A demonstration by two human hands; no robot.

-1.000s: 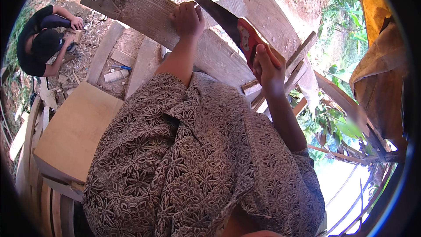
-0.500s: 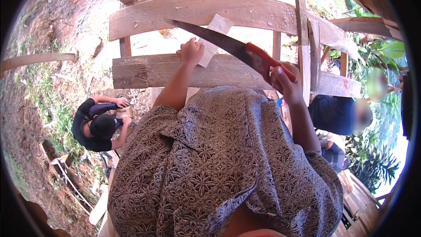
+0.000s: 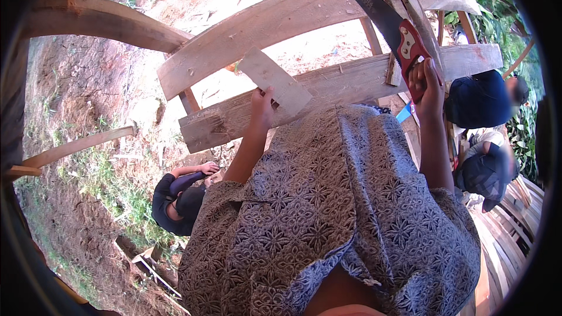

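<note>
My right hand (image 3: pixel 428 89) is wrapped round the red handle of a handsaw (image 3: pixel 374 9), whose dark toothed blade points up and to the left over the far plank. My left hand (image 3: pixel 262 107) grips the lower left edge of a short flat piece of wood (image 3: pixel 276 83). That piece slants across the gap between two long boards, over the near plank (image 3: pixel 345 79) and reaching toward the far plank (image 3: pixel 228 52). The saw blade is well apart from the short piece.
Upright wooden slats (image 3: pixel 420 17) stand at the planks' right part. A person in black (image 3: pixel 167 208) crouches at the left, and two people (image 3: pixel 477 102) are close by at the right. Stacked wood strips (image 3: pixel 509 222) lie at the lower right. A curved beam (image 3: pixel 111 20) runs at the upper left.
The saw has swung up and right, away from the short wood piece. My left hand now grips that piece, which has turned to slant the other way. The whole view has rotated.
</note>
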